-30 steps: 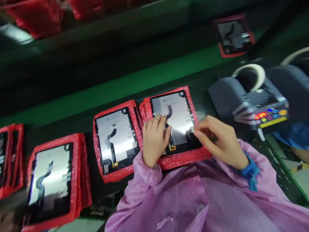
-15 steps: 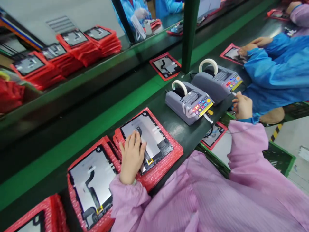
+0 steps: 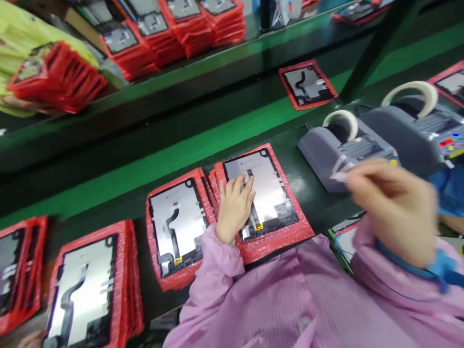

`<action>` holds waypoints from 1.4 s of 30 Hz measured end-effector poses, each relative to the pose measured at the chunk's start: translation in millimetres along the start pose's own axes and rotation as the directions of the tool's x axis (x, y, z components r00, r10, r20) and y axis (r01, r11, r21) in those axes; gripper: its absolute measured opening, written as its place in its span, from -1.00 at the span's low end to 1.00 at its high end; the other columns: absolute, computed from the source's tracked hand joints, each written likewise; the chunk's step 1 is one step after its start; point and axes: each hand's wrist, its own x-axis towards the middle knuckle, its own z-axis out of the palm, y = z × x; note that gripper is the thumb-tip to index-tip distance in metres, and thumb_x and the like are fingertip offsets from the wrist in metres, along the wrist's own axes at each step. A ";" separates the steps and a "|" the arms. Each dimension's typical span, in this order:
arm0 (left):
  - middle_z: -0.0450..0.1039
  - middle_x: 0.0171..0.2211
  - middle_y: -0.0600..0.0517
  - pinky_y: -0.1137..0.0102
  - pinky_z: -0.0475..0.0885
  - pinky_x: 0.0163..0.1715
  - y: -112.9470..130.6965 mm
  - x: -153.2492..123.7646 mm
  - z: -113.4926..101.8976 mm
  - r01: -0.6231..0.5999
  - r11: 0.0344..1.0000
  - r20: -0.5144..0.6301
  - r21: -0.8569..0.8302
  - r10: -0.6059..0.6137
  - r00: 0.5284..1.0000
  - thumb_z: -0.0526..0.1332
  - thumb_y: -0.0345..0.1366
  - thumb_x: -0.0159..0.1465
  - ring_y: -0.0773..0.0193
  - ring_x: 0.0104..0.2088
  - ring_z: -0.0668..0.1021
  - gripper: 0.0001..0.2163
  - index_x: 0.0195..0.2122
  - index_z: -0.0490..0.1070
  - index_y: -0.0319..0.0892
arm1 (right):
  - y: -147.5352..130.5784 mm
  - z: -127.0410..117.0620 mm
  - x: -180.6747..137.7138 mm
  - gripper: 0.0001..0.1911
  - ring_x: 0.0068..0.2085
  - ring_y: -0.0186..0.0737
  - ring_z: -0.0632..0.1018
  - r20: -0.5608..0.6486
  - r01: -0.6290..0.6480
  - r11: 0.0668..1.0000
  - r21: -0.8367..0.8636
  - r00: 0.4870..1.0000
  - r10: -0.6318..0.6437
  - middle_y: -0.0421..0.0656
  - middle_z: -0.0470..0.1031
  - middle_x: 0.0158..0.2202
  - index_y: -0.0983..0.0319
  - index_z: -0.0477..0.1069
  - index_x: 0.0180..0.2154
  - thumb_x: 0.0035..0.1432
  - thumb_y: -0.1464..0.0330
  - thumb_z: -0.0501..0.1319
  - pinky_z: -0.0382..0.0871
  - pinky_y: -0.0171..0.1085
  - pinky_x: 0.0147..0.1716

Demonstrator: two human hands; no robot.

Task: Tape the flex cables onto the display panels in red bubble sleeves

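Note:
My left hand point(image 3: 234, 205) lies flat, fingers together, on a silver panel with a black flex cable point(image 3: 270, 193) that rests on a stack of red bubble-wrap sleeves point(image 3: 279, 241). My right hand point(image 3: 391, 203) is raised in front of the nearer grey tape dispenser point(image 3: 326, 145) and is blurred by motion; its fingers are pinched on a small pale strip of tape point(image 3: 339, 169). Both arms wear pink sleeves.
A second panel on red sleeves point(image 3: 177, 227) lies left of the first, with more stacks point(image 3: 87, 285) further left. A second tape dispenser point(image 3: 409, 121) stands at the right. A single panel point(image 3: 306, 84) sits on the green belt. Red stacks point(image 3: 181, 24) fill the shelf behind.
My right hand has come back from the tape dispensers toward the panel, holding a strip of tape. My left hand stayed on the panel. The view swung left and down.

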 end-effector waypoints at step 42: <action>0.30 0.29 -0.08 -0.22 0.11 0.29 8.7 -1.2 -0.7 0.075 0.995 0.047 -0.071 -0.072 0.996 0.02 -0.38 0.42 -0.15 0.25 0.33 -0.60 0.27 0.28 -0.23 | -7.0 170.8 81.8 -0.69 -0.44 -0.22 0.45 0.467 0.158 0.715 -0.681 0.845 0.258 -0.12 0.48 -0.49 0.25 0.50 -0.50 0.11 0.15 0.31 0.18 -0.26 -0.42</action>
